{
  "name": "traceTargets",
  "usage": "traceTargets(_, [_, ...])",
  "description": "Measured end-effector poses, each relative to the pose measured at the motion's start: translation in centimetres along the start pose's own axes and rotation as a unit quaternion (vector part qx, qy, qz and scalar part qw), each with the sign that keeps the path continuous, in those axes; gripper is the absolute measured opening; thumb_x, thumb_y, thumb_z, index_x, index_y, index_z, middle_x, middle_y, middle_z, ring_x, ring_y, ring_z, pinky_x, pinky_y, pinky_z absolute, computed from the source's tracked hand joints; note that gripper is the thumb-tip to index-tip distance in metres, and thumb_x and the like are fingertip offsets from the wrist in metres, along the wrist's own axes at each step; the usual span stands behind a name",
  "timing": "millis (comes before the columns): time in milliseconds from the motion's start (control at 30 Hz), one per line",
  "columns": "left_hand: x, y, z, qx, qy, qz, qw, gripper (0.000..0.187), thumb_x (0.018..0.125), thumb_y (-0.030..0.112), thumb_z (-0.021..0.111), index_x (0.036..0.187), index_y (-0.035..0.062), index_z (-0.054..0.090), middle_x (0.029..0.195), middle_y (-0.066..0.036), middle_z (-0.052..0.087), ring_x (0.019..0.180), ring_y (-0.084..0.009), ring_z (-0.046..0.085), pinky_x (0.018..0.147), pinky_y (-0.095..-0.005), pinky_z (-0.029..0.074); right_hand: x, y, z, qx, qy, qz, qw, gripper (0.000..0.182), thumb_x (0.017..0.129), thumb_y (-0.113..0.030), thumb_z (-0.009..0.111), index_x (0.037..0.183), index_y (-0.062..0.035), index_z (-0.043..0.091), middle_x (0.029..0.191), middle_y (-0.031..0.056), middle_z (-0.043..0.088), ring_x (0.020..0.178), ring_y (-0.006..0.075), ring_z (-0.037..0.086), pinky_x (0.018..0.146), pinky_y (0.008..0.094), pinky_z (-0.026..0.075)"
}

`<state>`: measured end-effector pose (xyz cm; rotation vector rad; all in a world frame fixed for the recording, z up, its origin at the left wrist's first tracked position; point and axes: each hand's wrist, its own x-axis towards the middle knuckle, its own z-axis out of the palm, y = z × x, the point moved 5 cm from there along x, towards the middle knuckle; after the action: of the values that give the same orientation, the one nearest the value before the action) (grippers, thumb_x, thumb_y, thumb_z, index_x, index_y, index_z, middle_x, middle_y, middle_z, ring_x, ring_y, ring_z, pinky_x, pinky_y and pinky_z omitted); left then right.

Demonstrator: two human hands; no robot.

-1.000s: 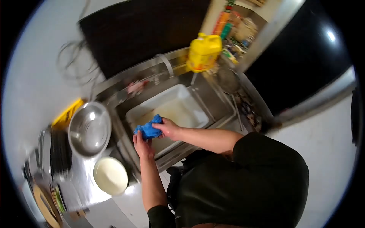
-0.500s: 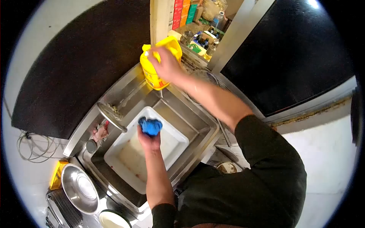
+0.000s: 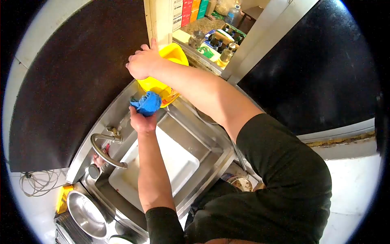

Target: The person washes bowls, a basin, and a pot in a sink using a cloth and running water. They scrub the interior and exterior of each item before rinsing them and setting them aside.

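Observation:
My left hand [image 3: 143,123] is closed under a crumpled blue cloth [image 3: 148,103], held up just in front of the yellow plastic jug [image 3: 156,85]. The jug stands at the sink's back corner. My right hand [image 3: 143,63] lies over the top of the jug where its cap sits, fingers curled over the far side and one finger pointing up. The cap itself is hidden under that hand. Below my left forearm, a white rectangular tub [image 3: 180,162] with a little cloudy water sits in the steel sink [image 3: 193,132].
A curved faucet [image 3: 106,154] reaches over the sink's left side. A steel bowl [image 3: 87,213] stands at the lower left, near a yellow container [image 3: 63,199]. Bottles and boxes fill the window opening behind. A bucket [image 3: 242,184] is below, right of the sink.
My left hand has carried the blue cloth up and left, from over the tub to beside the jug. My right hand has swung left over the jug's top, its wrist bent.

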<state>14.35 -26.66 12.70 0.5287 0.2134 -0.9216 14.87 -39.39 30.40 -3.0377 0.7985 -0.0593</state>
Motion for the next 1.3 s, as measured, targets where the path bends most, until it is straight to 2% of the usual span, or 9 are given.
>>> traceTargets(233, [-4.2,2.1,-3.4,0.002,0.012,0.031,0.999,0.038,0.1,0.037,0.035,0.123,0.0109,0.051,0.122,-0.008,0.056,0.111,-0.0274,0.055,0.099,-0.0474,0.042,-9.0,-1.4,-2.6,0.294,0.455,-0.187,0.819,0.028,0.08,-0.01,0.064,0.106,-0.0041,0.059,0.109,0.0133,0.059,0.104,0.0332,0.053,0.092,0.0415,0.042])
traceTargets(400, [-9.6,0.4,-10.5,0.015,0.093,0.001,0.996,0.034,0.099,0.034,0.039,0.114,0.0088,0.057,0.106,-0.006,0.063,0.097,-0.0218,0.06,0.088,-0.0363,0.048,-17.4,-6.5,13.5,0.527,0.041,-0.093,0.844,0.052,0.086,-0.021,0.064,0.131,-0.0025,0.047,0.126,0.0111,0.053,0.117,0.0236,0.05,0.098,0.0342,0.04])
traceTargets(467, [-11.7,-0.4,-12.9,0.115,0.163,-0.027,0.98,0.034,0.098,0.034,0.041,0.105,0.0064,0.06,0.097,-0.007,0.065,0.087,-0.0212,0.06,0.079,-0.0354,0.049,-21.6,-11.4,19.6,0.758,-0.186,0.005,0.625,0.06,0.094,-0.022,0.051,0.145,-0.0038,0.026,0.146,0.0115,0.033,0.134,0.021,0.031,0.11,0.0335,0.025])
traceTargets(700, [-18.3,5.2,-18.9,0.485,0.181,0.134,0.845,0.042,0.095,0.036,0.043,0.118,0.0005,0.048,0.103,-0.016,0.059,0.092,-0.0279,0.055,0.085,-0.0386,0.044,-27.7,-21.6,19.3,0.813,-0.127,0.082,0.562,0.062,0.099,-0.036,0.039,0.146,-0.0004,0.018,0.152,0.0137,0.018,0.14,0.0206,0.017,0.114,0.0317,0.012])
traceTargets(800, [-21.4,5.7,-18.9,0.557,0.106,0.164,0.807,0.059,0.098,0.036,0.037,0.144,0.0034,0.023,0.144,-0.022,0.031,0.131,-0.0301,0.034,0.106,-0.0374,0.03,-26.4,-23.5,23.7,0.826,-0.311,0.279,0.378,0.044,0.094,-0.04,0.048,0.124,-0.0074,0.052,0.116,0.0082,0.058,0.107,0.0211,0.053,0.095,0.0339,0.041])
traceTargets(867, [-23.9,6.2,-19.4,0.644,0.164,0.266,0.699,0.063,0.098,0.039,0.034,0.147,0.0048,0.016,0.15,-0.023,0.02,0.139,-0.0342,0.019,0.112,-0.0446,0.015,-27.1,-26.5,18.8,0.809,-0.378,0.276,0.356,0.032,0.093,-0.037,0.052,0.111,-0.0112,0.059,0.098,0.0036,0.062,0.091,0.0184,0.057,0.082,0.0343,0.047])
traceTargets(933, [-26.0,9.9,-19.3,0.596,0.196,0.178,0.758,0.067,0.096,0.051,0.027,0.143,0.0035,0.027,0.149,-0.021,0.023,0.139,-0.0353,0.019,0.111,-0.0551,-0.001,-28.3,-28.7,18.7,0.825,-0.283,0.216,0.44,0.028,0.094,-0.03,0.05,0.112,-0.0101,0.058,0.098,0.0041,0.062,0.09,0.0174,0.058,0.08,0.0332,0.048])
traceTargets(1133, [-28.4,16.6,-22.5,0.434,0.263,0.131,0.852,0.062,0.095,0.052,0.035,0.132,0.0033,0.044,0.13,-0.019,0.051,0.12,-0.0326,0.048,0.101,-0.0362,0.035,-32.8,-33.5,16.7,0.753,-0.276,0.194,0.565,0.027,0.093,-0.027,0.052,0.108,-0.0057,0.06,0.091,0.0021,0.061,0.084,0.0137,0.058,0.073,0.0309,0.048])
traceTargets(1300, [-32.1,13.4,-21.8,0.43,0.08,0.159,0.885,0.062,0.095,0.034,0.042,0.144,0.0015,0.023,0.145,-0.023,0.032,0.135,-0.0332,0.031,0.11,-0.0355,0.025,-31.8,-34.4,17.9,0.781,-0.216,0.278,0.516,0.02,0.092,-0.025,0.052,0.098,-0.0083,0.062,0.088,0.0035,0.061,0.077,0.0181,0.056,0.068,0.0334,0.046])
